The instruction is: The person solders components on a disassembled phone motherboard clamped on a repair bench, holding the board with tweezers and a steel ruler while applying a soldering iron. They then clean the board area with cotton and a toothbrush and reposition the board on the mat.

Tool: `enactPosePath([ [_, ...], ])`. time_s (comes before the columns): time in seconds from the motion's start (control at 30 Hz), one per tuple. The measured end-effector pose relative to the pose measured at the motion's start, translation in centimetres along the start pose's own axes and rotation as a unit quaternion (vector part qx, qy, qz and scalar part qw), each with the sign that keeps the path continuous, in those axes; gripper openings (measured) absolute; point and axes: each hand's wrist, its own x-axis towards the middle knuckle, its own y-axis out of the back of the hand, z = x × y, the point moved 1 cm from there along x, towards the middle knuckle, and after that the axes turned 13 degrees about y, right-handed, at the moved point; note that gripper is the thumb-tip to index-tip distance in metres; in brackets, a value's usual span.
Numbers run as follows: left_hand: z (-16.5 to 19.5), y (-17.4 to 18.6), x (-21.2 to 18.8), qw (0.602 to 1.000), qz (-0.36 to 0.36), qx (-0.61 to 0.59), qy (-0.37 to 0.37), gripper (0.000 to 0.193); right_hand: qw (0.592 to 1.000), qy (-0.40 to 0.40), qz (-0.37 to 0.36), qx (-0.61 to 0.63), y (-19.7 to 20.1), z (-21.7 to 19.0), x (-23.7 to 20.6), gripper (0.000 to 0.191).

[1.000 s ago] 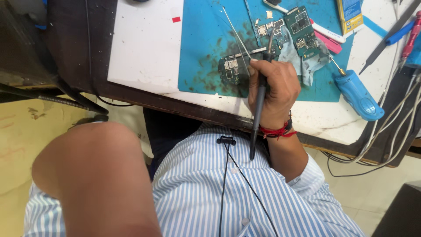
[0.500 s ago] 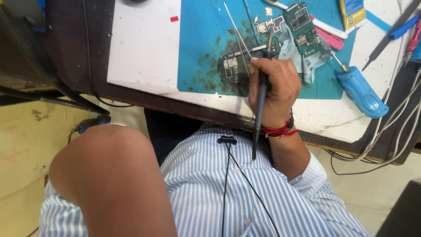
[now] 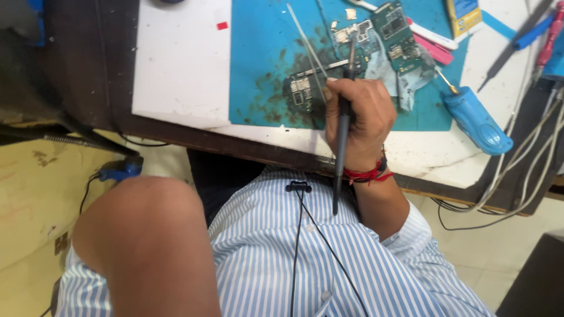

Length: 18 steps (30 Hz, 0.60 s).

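My right hand [image 3: 358, 120] is closed around a black soldering iron [image 3: 341, 158], its tip pointing up at a small circuit board [image 3: 346, 32] on the blue work mat [image 3: 264, 47]. A dark circuit board [image 3: 299, 94] lies just left of my knuckles. Thin metal tweezers [image 3: 305, 35] rest across the mat above it. A red thread band circles my wrist. Of my left arm only the bent elbow [image 3: 147, 235] shows at the lower left; the hand itself is out of view.
A green circuit board [image 3: 395, 26] and a grey cloth [image 3: 405, 82] lie on the mat's right part. A blue-handled screwdriver [image 3: 476, 120], a pink tool [image 3: 432, 50] and several cables [image 3: 529, 170] sit at the right. The white tabletop [image 3: 176, 58] ends at a dark edge.
My left elbow has drifted slightly right and lower in the view. My right hand keeps the iron at the boards, almost unmoved.
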Motion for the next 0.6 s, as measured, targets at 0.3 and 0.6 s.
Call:
enactPosePath([
  [0.3, -7.7, -3.6, -3.4, 0.895, -0.013, 0.122, 0.429, 0.035, 0.998, 0.025, 0.024, 0.048, 0.4, 0.0, -0.1, 0.019],
  [0.6, -11.2, -2.7, -9.3, 0.860, -0.108, 0.022, 0.498, 0.024, 0.993, 0.074, 0.004, 0.096, 0.4, -0.2, -0.2, 0.025],
])
